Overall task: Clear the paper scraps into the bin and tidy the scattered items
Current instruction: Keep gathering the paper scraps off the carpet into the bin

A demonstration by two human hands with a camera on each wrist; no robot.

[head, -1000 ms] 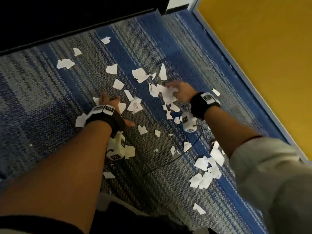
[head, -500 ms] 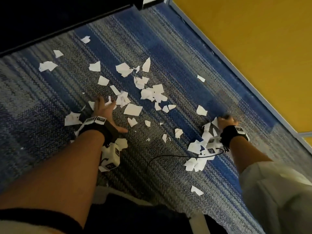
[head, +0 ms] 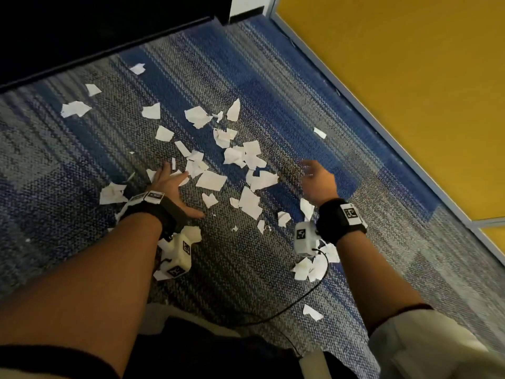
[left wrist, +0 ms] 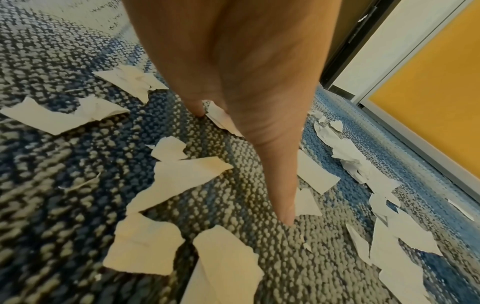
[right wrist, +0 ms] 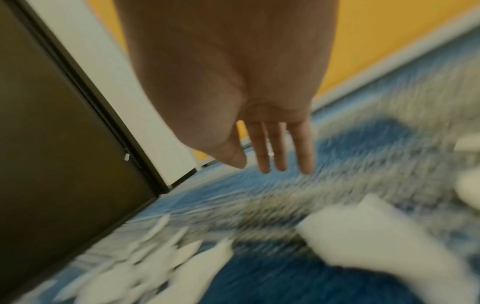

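From the head: left hand (head: pixel 170 184) flat on the carpet (head: pixel 273 283), fingers spread, holding nothing. Paper scraps (head: pixel 210 180) all around it — right hand (head: pixel 318 183) up off the floor, fingers loose. Left wrist: fingertips (left wrist: pixel 284 214) pressing down among scraps. Right wrist: blurry — straight fingers (right wrist: pixel 279 148), probably empty.

Bare blue-grey carpet (head: pixel 341 149) lies open to the right of the paper scraps (head: pixel 240 155), up to the yellow wall (head: pixel 410 91). A dark cabinet base (head: pixel 82 28) closes off the far side. The left hand (head: pixel 169 184), flat on the floor, blocks the scraps behind it. A black cable (head: pixel 276 310) crosses the near carpet beside a small scrap pile (head: pixel 311 266).
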